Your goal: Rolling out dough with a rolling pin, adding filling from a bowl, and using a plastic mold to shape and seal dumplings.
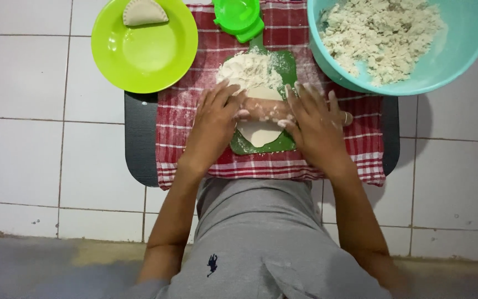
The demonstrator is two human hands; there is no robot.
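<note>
2 flat open hands, left hand [215,119], right hand [315,123], pressing rolling pin [264,108], floured pale dough [256,83], half flattened

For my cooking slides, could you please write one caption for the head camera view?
Both hands, left and right, press a rolling pin over dough on a green board.

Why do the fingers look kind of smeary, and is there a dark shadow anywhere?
In the head view, the left hand and right hand look softly smeared at the fingertips, over the rolling pin; the green plate and blue bowl look sharp. Light is even, without glare; a soft shadow shows right of the dark tray, and the floor along the bottom edge is darker.
</note>
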